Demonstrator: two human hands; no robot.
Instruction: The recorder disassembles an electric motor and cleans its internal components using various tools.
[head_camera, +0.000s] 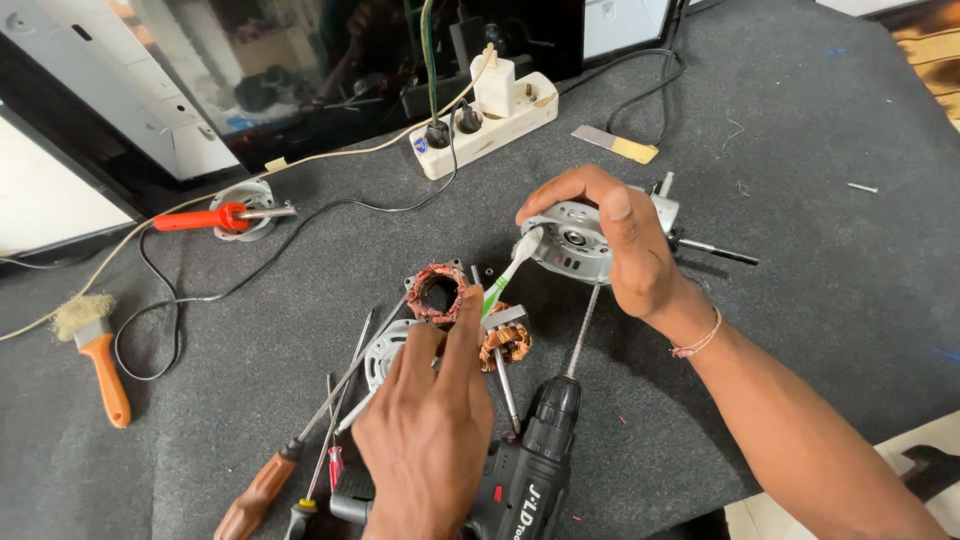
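1. The right hand is clamped around a round silver metal motor housing, held just above the grey felt desk.
2. The left hand pinches a green-and-white toothbrush, bristles touching the housing's rim.
3. The motor is already apart: a copper-wound stator ring lies beside the left grip, a black cordless drill under it.
4. Judging by this, brushing is underway; reassembly remains.
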